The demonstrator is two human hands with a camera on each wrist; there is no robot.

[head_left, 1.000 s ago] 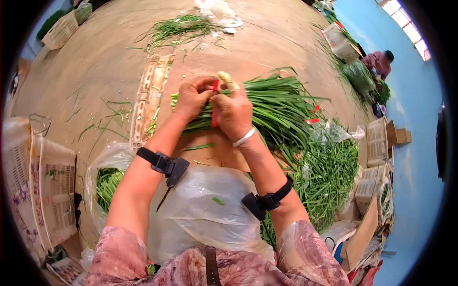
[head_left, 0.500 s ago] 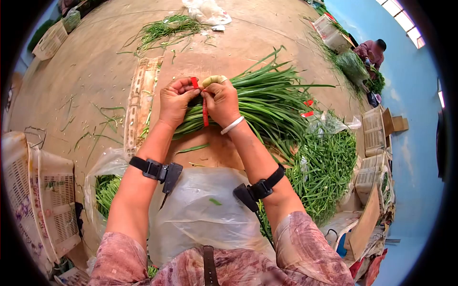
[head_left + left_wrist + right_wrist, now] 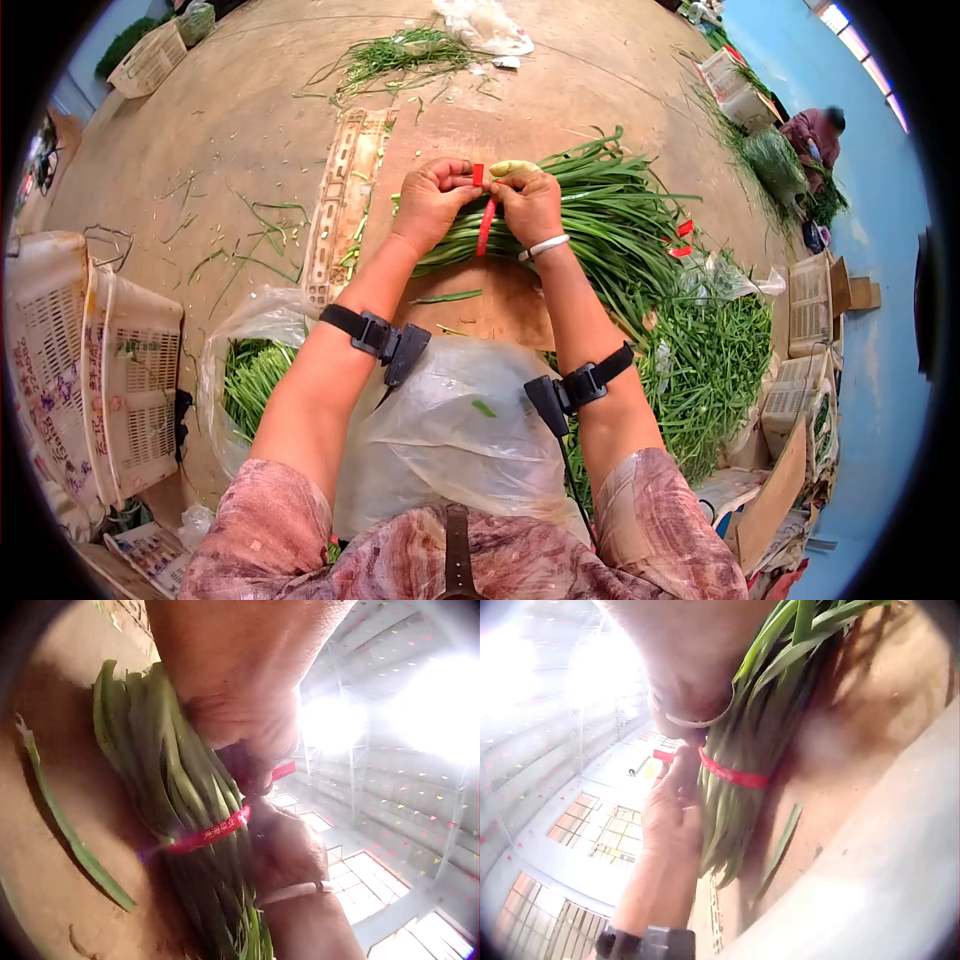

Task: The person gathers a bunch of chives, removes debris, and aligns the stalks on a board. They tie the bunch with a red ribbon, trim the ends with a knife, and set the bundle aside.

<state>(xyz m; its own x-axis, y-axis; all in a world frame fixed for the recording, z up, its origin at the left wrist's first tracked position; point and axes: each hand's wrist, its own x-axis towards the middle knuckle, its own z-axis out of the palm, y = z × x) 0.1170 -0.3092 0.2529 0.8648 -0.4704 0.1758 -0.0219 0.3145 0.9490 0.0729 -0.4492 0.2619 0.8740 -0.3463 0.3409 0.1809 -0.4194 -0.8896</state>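
Observation:
A bunch of long, flat green leaves [image 3: 600, 205] lies across a brown board, its cut ends toward the left. A red printed tape [image 3: 486, 228] loops round it near those ends. My left hand [image 3: 430, 205] pinches one end of the tape above the bunch, and a short red tip sticks up from its fingers. My right hand [image 3: 530, 205], with a pale covering on its fingers and a white bracelet [image 3: 697, 722] at the wrist, pinches the tape close beside it. In the left wrist view the band [image 3: 214, 831] lies across the leaves; the fingertips are partly hidden.
A heap of loose greens [image 3: 700, 380] lies at the right, a bag of greens [image 3: 255, 385] at the left. White crates [image 3: 130, 380] stand far left, others along the right wall. A clear plastic sheet [image 3: 450, 430] covers my lap. Another person [image 3: 815, 140] sits back right.
Both hands stay at the band. The right hand has turned and its fingers have come down beside the left hand's fingers, with a red tape end now showing above them. The head view has shifted.

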